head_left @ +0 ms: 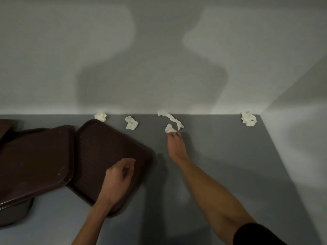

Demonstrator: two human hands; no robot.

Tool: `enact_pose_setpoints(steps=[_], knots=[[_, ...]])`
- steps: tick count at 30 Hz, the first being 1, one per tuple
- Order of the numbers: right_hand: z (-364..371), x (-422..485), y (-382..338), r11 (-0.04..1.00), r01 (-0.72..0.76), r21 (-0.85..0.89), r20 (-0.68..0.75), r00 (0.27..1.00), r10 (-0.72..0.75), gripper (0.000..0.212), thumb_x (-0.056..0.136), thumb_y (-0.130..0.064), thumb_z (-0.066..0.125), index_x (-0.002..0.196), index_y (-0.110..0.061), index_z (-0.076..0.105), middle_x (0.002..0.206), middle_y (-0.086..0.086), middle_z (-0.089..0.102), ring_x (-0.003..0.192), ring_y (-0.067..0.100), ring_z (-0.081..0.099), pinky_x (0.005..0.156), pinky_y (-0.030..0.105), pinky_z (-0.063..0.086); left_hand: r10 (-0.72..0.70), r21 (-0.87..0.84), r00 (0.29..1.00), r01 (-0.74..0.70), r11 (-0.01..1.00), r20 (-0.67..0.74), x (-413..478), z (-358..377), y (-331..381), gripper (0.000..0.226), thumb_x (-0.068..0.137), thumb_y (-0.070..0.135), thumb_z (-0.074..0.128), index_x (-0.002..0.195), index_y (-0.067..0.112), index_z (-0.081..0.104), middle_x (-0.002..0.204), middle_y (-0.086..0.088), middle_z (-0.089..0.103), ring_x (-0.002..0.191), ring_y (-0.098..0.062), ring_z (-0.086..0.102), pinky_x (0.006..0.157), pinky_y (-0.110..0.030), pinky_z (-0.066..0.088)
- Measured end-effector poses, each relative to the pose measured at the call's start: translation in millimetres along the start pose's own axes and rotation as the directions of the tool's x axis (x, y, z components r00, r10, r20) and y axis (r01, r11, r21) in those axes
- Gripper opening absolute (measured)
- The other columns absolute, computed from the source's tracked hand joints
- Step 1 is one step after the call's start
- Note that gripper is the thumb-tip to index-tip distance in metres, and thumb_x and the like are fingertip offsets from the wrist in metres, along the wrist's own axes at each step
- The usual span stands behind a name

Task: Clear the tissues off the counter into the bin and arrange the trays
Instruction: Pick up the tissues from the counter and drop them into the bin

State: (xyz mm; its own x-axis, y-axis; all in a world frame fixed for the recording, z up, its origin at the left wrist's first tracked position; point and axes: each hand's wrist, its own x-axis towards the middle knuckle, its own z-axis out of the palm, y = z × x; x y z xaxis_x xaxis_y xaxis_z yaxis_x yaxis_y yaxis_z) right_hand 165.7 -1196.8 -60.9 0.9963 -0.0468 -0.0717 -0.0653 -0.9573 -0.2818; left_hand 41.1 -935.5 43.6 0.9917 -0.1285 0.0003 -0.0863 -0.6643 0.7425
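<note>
Your right hand point(176, 145) reaches past the angled tray point(99, 149), its fingertips pinching a small tissue point(169, 128) off the tray's far right side. Five tissues lie on the counter point(221, 165): the small one, a long twisted tissue point(170, 119) just behind it, a first crumpled tissue point(100, 117) at the tray's far corner, a second crumpled tissue point(131, 123) beside that, and a corner tissue point(248, 118) well to the right. Three brown trays show: the angled tray, a second tray point(35, 160) overlapping its left edge, and a third tray point(5, 126) farther left. Your left hand point(119, 175) hangs over the angled tray, fingers curled in, with nothing visible in them.
</note>
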Motion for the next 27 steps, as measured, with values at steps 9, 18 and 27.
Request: enact_pose_setpoints(steps=[9, 18, 27], knots=[[4, -91, -6, 0.968, 0.005, 0.250, 0.001, 1.000, -0.006, 0.043, 0.094, 0.007, 0.051, 0.133, -0.009, 0.060, 0.128, 0.016, 0.064, 0.117, 0.033, 0.060, 0.098, 0.033, 0.046, 0.030, -0.097, 0.992, -0.018, 0.995, 0.122, 36, 35, 22, 0.032, 0.095, 0.002, 0.064, 0.118, 0.024, 0.071, 0.104, 0.016, 0.074, 0.099, 0.003, 0.070, 0.090, -0.026, 0.058], [-51, -94, -42, 0.155, -0.309, 0.938, 0.307, 0.951, 0.039, 0.024, 0.089, 0.005, 0.074, 0.105, -0.009, 0.063, 0.098, 0.013, 0.080, 0.092, 0.027, 0.077, 0.091, 0.043, 0.063, 0.108, -0.145, 0.985, -0.089, 0.985, 0.135, 54, 46, 43, 0.034, 0.103, 0.012, 0.062, 0.135, 0.020, 0.068, 0.120, 0.011, 0.073, 0.107, 0.005, 0.068, 0.096, -0.020, 0.053], [-73, 7, -36, 0.507, -0.267, 0.819, 0.321, 0.947, -0.020, 0.020, 0.094, -0.002, 0.072, 0.102, -0.019, 0.075, 0.096, 0.006, 0.080, 0.085, 0.022, 0.076, 0.081, 0.038, 0.064, -0.008, -0.087, 0.997, 0.001, 0.996, -0.078, 58, 3, 29, 0.033, 0.093, 0.007, 0.074, 0.120, 0.026, 0.077, 0.105, 0.020, 0.076, 0.096, 0.008, 0.069, 0.088, -0.019, 0.055]])
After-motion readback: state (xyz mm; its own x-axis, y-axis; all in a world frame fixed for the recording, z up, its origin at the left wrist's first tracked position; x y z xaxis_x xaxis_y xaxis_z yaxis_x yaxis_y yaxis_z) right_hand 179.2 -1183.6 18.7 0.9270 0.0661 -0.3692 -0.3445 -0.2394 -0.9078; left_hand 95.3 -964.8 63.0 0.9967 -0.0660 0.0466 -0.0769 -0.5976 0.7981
